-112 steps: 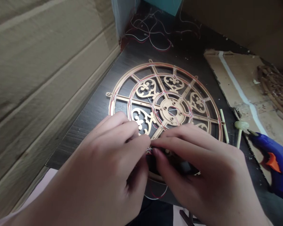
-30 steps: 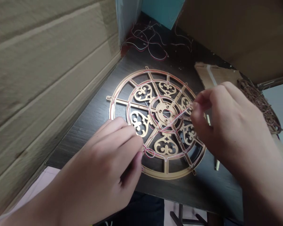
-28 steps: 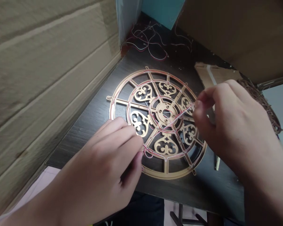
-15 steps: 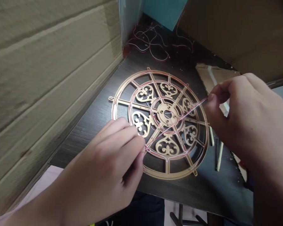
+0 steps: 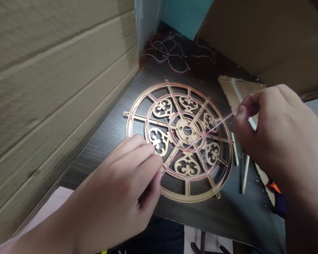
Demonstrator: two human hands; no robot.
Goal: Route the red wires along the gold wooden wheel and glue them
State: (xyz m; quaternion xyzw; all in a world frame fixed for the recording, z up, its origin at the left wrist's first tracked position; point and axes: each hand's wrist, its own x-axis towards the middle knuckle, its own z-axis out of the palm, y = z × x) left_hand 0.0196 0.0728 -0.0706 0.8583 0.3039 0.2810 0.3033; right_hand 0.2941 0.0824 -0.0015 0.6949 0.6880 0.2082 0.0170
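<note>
A round golden openwork frame (image 5: 188, 192), shaped like a spoked wheel with scroll ornaments, lies flat on the dark table. Thin red and white wires run along its rings and spokes. One red-and-white wire (image 5: 194, 141) stretches taut slantwise across it. My right hand (image 5: 270, 123), raised beyond the frame's right rim, pinches one end of this wire. At the lower left rim, my left hand (image 5: 132, 176) is closed with its fingertips pinched where the wire meets the ring. Its fingers cover that part of the frame.
Loose wires (image 5: 169, 56) lie tangled at the table's back. A cardboard piece (image 5: 226, 86) and thin pale sticks (image 5: 245, 174) lie to the right, with an orange-and-blue object (image 5: 277, 192) partly behind my right arm. A panelled wall (image 5: 63, 77) borders the left.
The taut wire has shifted slightly, with my right hand a little farther right. My left hand stays at the rim. The view has tilted a little, and more of the orange-and-blue object shows.
</note>
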